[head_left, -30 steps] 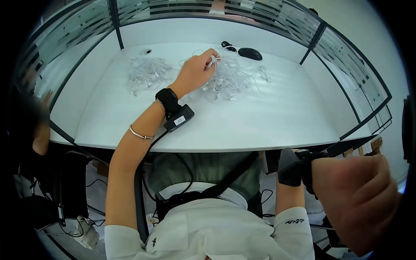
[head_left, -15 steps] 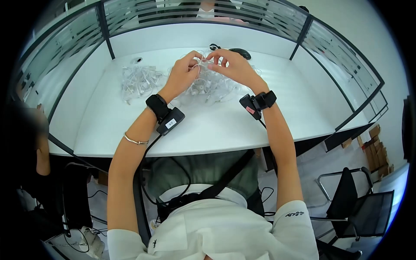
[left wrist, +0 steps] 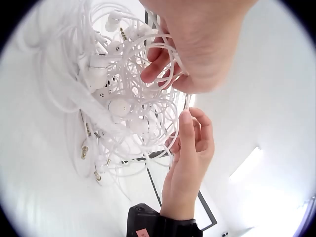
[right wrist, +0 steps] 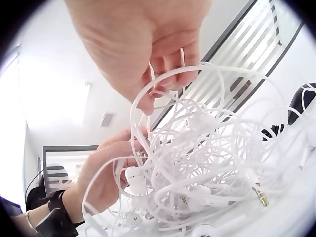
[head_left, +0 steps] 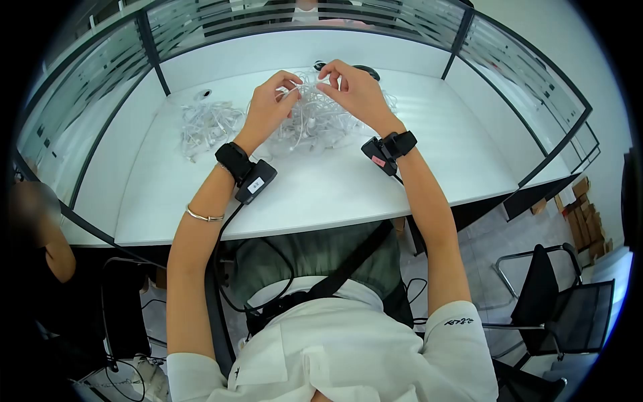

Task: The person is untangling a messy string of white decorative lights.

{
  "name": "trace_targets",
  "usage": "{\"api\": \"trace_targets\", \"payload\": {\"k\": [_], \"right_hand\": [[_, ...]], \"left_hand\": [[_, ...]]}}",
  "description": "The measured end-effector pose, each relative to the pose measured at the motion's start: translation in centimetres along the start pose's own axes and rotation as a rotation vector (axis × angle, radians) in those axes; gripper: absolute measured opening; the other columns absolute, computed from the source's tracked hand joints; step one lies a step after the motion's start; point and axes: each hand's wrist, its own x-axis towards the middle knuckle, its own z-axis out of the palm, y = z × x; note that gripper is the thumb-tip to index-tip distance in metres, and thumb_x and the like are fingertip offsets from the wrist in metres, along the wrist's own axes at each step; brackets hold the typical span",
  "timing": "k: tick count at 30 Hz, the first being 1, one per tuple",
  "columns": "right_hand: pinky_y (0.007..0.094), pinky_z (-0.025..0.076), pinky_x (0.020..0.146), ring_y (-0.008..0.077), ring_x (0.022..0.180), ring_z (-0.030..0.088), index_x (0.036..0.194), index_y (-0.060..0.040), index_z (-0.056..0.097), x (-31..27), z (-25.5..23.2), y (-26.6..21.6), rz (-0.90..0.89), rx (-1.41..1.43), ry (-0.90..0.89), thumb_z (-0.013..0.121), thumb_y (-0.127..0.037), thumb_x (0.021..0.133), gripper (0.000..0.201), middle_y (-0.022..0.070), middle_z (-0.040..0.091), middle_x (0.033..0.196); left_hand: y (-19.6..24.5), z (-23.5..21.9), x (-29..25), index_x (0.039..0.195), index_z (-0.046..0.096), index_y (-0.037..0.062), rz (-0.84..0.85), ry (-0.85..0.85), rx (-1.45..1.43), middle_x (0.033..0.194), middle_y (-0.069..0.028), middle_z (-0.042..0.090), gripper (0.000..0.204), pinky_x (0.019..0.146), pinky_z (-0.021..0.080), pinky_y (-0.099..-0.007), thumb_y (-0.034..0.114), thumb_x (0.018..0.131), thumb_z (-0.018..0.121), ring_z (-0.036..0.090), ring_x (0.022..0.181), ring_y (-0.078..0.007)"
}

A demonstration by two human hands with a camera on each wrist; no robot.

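Observation:
A tangled heap of white wired earphones (head_left: 318, 127) lies on the desk beneath both hands. My left hand (head_left: 268, 106) is at its left side, holding strands of white earphone cable (left wrist: 170, 47) with loops draped across the fingers. Opposite it, my right hand (head_left: 360, 95) pinches a cable strand between thumb and fingers, as the left wrist view shows. Cords run up from the tangle into both hands in the right wrist view. White earbuds (left wrist: 118, 106) and a metal plug (right wrist: 260, 196) stick out of the heap.
Another pile of white earphones (head_left: 207, 127) lies to the left on the white desk (head_left: 321, 194). A black mouse (head_left: 367, 71) sits behind the right hand. Low partitions with striped glass (head_left: 234, 25) enclose the desk. A black chair (head_left: 536, 301) stands at the right.
My right hand has come up from the lower right, near the camera, to the earphone heap. Both hands now hold cable, and the gap between them has widened slightly.

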Motion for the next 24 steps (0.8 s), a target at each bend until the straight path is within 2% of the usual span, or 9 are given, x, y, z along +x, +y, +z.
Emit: {"api": "trace_targets", "payload": {"k": [4, 8, 12, 13, 15, 18, 20, 22, 24], "right_hand": [[0.0281, 0.044, 0.056, 0.0147, 0.057, 0.053, 0.096, -0.0133, 0.061, 0.1, -0.1, 0.7, 0.081, 0.052, 0.135, 0.065, -0.020, 0.084, 0.014, -0.0012, 0.058, 0.072], [0.0289, 0.043, 0.053, 0.0134, 0.054, 0.054, 0.098, -0.0110, 0.059, 0.5, -0.8, 2.5, 0.157, 0.147, 0.405, 0.062, -0.014, 0.086, 0.012, 0.0006, 0.059, 0.072], [0.0263, 0.042, 0.051, 0.0113, 0.050, 0.054, 0.101, -0.0057, 0.056, 0.4, -1.4, 2.7, 0.173, 0.243, 0.521, 0.061, -0.012, 0.087, 0.016, 0.0019, 0.058, 0.074], [0.0242, 0.043, 0.050, 0.0107, 0.052, 0.057, 0.103, -0.0040, 0.055, 0.4, -1.5, 2.4, 0.158, 0.311, 0.527, 0.061, -0.011, 0.088, 0.017, 0.0023, 0.058, 0.075], [0.0233, 0.044, 0.050, 0.0108, 0.054, 0.059, 0.104, -0.0041, 0.055, 0.4, -1.4, 2.0, 0.158, 0.445, 0.455, 0.060, -0.012, 0.089, 0.017, 0.0023, 0.058, 0.076], [0.0224, 0.045, 0.051, 0.0105, 0.058, 0.061, 0.103, -0.0036, 0.056, 0.4, -1.2, 2.2, 0.161, 0.580, 0.286, 0.060, -0.012, 0.089, 0.017, 0.0022, 0.059, 0.073], [0.0219, 0.045, 0.051, 0.0097, 0.058, 0.060, 0.102, -0.0031, 0.056, 0.5, -1.2, 1.9, 0.180, 0.615, 0.188, 0.060, -0.011, 0.089, 0.016, 0.0023, 0.059, 0.071], [0.0200, 0.042, 0.052, 0.0064, 0.056, 0.054, 0.100, -0.0022, 0.058, 0.4, -1.1, 2.2, 0.176, 0.578, 0.138, 0.061, -0.011, 0.088, 0.015, 0.0004, 0.058, 0.068], [0.0206, 0.042, 0.055, 0.0062, 0.057, 0.050, 0.099, -0.0035, 0.059, 0.2, -1.0, 2.2, 0.176, 0.593, 0.067, 0.061, -0.013, 0.089, 0.014, -0.0019, 0.055, 0.071]], "left_hand": [[-0.7, 0.4, 0.1, 0.106, 0.058, 0.0027, 0.076, 0.014, 0.125, 0.089, -0.0038, 0.059, 0.025, 0.054, 0.043, -0.0226, 0.007, 0.081, 0.063, 0.052, 0.059, -0.0075], [-0.9, 0.2, 0.2, 0.103, 0.058, 0.0046, 0.157, -0.006, 0.170, 0.092, -0.0031, 0.059, 0.025, 0.059, 0.043, -0.0237, 0.008, 0.080, 0.065, 0.052, 0.064, -0.0086], [-1.3, 0.0, 0.2, 0.099, 0.059, 0.0063, 0.205, -0.003, 0.278, 0.094, -0.0032, 0.059, 0.021, 0.064, 0.045, -0.0259, 0.009, 0.080, 0.066, 0.055, 0.070, -0.0120], [-1.4, 0.0, 0.3, 0.099, 0.059, 0.0064, 0.229, -0.004, 0.323, 0.094, -0.0033, 0.059, 0.020, 0.064, 0.045, -0.0265, 0.011, 0.080, 0.066, 0.055, 0.071, -0.0129], [-1.4, 0.0, 0.3, 0.097, 0.059, 0.0067, 0.274, -0.009, 0.410, 0.094, -0.0036, 0.059, 0.018, 0.065, 0.046, -0.0277, 0.014, 0.082, 0.066, 0.056, 0.071, -0.0149], [-0.3, 0.2, -0.3, 0.098, 0.058, 0.0040, 0.168, -0.029, 0.464, 0.096, -0.0048, 0.058, 0.016, 0.071, 0.045, -0.0272, 0.015, 0.087, 0.062, 0.055, 0.076, -0.0161], [0.1, 0.1, -0.5, 0.099, 0.058, 0.0039, 0.148, 0.016, 0.483, 0.096, -0.0056, 0.058, 0.019, 0.073, 0.045, -0.0285, 0.021, 0.090, 0.059, 0.055, 0.078, -0.0172], [0.3, 0.0, -0.4, 0.099, 0.057, 0.0039, 0.189, 0.035, 0.606, 0.101, -0.0064, 0.057, 0.021, 0.077, 0.045, -0.0302, 0.022, 0.088, 0.060, 0.054, 0.081, -0.0194], [0.1, -0.1, -0.2, 0.110, 0.056, 0.0063, 0.349, 0.063, 0.741, 0.107, -0.0065, 0.056, 0.027, 0.083, 0.043, -0.0323, 0.020, 0.087, 0.061, 0.056, 0.089, -0.0225]]}}
